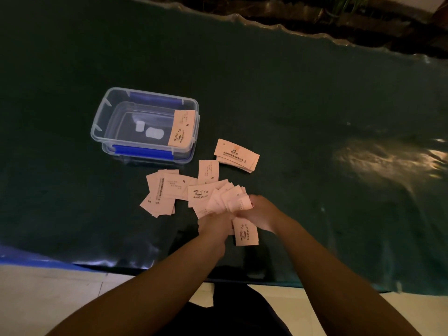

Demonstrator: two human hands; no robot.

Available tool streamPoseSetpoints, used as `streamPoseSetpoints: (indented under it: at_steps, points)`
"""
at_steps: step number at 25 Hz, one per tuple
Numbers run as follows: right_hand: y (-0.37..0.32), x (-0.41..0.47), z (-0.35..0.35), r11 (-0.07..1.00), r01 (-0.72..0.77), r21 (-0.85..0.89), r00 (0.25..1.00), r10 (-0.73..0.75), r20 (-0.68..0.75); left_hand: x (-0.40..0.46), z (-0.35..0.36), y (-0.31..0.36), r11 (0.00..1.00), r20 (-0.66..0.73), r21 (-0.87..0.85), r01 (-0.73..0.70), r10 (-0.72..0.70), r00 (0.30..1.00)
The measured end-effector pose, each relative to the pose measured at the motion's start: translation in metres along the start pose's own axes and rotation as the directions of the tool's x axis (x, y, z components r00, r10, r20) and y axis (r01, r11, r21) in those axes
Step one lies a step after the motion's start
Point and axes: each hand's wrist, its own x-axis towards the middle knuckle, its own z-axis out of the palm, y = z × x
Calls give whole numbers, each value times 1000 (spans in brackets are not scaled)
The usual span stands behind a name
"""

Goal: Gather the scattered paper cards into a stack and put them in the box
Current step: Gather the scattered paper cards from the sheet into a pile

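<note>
On the dark green table cover [266, 98], glossy and wrinkled along its far edge, a clear plastic box [106, 110] sits open, rectangular with rounded corners and blue clip handles on its long sides. Inside it one pink paper card [181, 127] leans against the right-hand wall, printed with a coffee-cup logo; two pale patches show on the box floor. Just right of the box lies a small squared stack of cards [236, 155]. Nearer the person, a loose pile of cards [162, 190] is spread flat and overlapping, thin pink rectangles with dark print. Both hands meet over the pile's right end: the left hand [213, 223] and right hand [260, 210] are closed together on a fanned bunch of cards [225, 200], with one card [246, 232] sticking out below between the wrists.
</note>
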Motion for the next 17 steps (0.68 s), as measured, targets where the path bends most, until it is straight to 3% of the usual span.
streamPoseSetpoints:
  at_steps: [4,6,7,9,11,14,17]
  points:
    - [3,-6,7,989,-77,128,994,85,-63,0,-13,-4,992,26,87,-87,85,996]
    - [4,-10,7,946,-141,293,983,170,-75,3,-23,2,925,8,276,-262,271,963]
    - [4,-13,8,904,-179,387,973,222,-69,7,-31,8,836,11,416,-359,390,921]
    - [3,-19,10,804,-241,545,946,319,-53,17,-46,26,565,89,664,-490,591,802]
    - [4,-25,14,719,-270,641,921,386,-45,27,-56,45,332,190,802,-497,647,739]
    - [5,-30,26,626,-275,730,903,428,-27,40,-63,59,133,287,889,-439,584,759]
    - [3,-32,40,568,-261,780,908,420,-2,49,-64,60,29,329,910,-414,557,763]
